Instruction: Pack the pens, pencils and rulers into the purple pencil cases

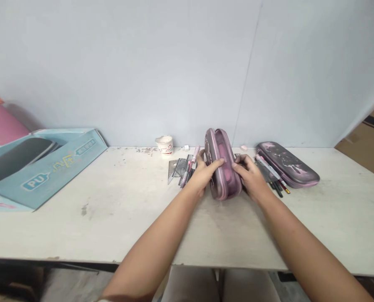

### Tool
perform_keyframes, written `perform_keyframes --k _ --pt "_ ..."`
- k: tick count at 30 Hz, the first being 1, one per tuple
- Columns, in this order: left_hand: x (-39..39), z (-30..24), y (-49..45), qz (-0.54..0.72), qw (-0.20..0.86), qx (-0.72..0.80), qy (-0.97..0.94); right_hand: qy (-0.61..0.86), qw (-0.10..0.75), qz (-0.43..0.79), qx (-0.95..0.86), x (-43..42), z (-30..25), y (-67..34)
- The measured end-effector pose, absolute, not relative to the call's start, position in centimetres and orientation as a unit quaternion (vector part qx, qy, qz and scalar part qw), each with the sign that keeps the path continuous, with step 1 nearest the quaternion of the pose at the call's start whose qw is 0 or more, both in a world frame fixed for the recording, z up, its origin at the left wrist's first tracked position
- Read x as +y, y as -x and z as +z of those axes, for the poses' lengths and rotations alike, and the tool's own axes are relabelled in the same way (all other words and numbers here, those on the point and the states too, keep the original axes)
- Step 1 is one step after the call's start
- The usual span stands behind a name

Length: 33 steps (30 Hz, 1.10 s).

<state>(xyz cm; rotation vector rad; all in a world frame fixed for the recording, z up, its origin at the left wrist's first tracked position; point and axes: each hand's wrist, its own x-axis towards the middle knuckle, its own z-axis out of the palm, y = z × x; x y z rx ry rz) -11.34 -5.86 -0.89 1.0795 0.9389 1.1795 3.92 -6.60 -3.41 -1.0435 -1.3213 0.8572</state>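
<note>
A purple-pink zip pencil case (222,159) stands on its edge on the white table (111,209), slightly agape along the top. My left hand (204,171) grips its left side, fingers curled over the upper edge. My right hand (249,175) clasps the right side, fingertips at the opening. Left of the case lie clear set squares and several pens (182,167). More pens and pencils (273,178) lie just right of my right hand.
A second purple pencil case (289,165) lies flat at the right. A small white cup (164,145) and a pink eraser (243,147) sit by the wall. A light blue cardboard box (42,167) fills the left side. A cardboard carton (367,140) stands far right.
</note>
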Motion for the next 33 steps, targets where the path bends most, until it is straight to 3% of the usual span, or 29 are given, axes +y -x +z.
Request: perform_keyframes --k 4,11,14,22,25,29,33 --pt "-4.9 -0.4 12.7 0.525 0.611 0.434 -0.404 0.570 0.514 0.195 -0.611 -5.9 -4.5 -5.1" --pt "-4.6 0.8 14.0 0.474 0.678 0.444 -0.345 0.634 0.170 0.041 -0.754 -7.0 -4.7 -4.8" --pt "-4.7 0.5 13.6 0.461 0.677 0.442 -0.365 0.654 0.089 -0.004 -0.752 -7.3 -4.0 -5.5" --pt "-4.2 -1.9 12.6 0.456 0.589 0.466 -0.477 0.725 0.053 -0.082 -0.682 -7.1 -3.5 -8.2" --pt "-3.8 -3.0 12.2 0.429 0.466 0.511 -0.581 0.757 0.056 -0.098 -0.643 -7.0 -3.7 -9.6" --pt "-4.3 -3.8 11.4 0.294 0.247 0.562 -0.733 0.789 0.061 -0.135 -0.596 -7.0 -3.9 -11.1" --pt "-5.1 -3.8 11.0 0.187 0.153 0.550 -0.800 0.784 0.090 -0.161 -0.593 -6.7 -3.8 -11.0"
